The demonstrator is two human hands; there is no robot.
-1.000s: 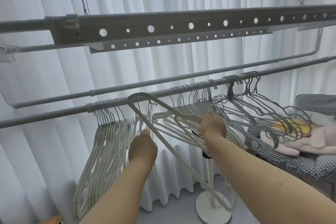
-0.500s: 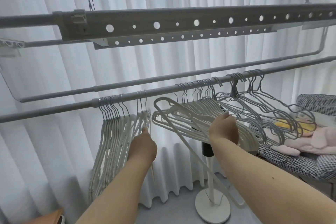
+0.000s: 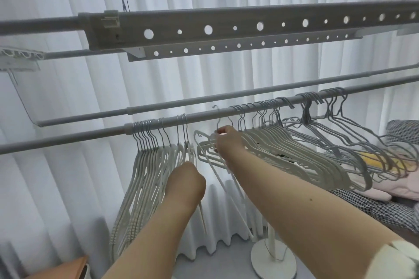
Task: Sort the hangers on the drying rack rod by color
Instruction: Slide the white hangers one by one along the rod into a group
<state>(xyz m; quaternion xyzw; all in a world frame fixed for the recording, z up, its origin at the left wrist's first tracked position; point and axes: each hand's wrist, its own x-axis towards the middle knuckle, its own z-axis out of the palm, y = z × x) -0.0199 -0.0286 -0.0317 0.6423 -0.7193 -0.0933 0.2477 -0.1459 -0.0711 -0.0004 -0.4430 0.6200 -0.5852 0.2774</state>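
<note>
A grey rod (image 3: 95, 134) of the drying rack crosses the view. A bunch of white hangers (image 3: 149, 165) hangs from it at the left. More white hangers (image 3: 283, 154) lean to the right in the middle, and grey wire hangers (image 3: 353, 138) hang further right. My right hand (image 3: 227, 140) pinches the neck of a white hanger (image 3: 217, 165), whose metal hook rises beside the rod. My left hand (image 3: 187, 179) grips the lower part of the left white bunch, fingers hidden behind it.
A perforated grey rack beam (image 3: 249, 27) runs overhead, with a second thinner rod (image 3: 204, 98) behind. White curtains fill the back. A checked cushion with pink and yellow soft items (image 3: 390, 165) lies at right. A white round stand base (image 3: 273, 260) sits on the floor.
My right hand slid left from the middle hangers up to the neck of one white hanger, whose hook now sits at the rod. My left hand stayed at the left bunch.
</note>
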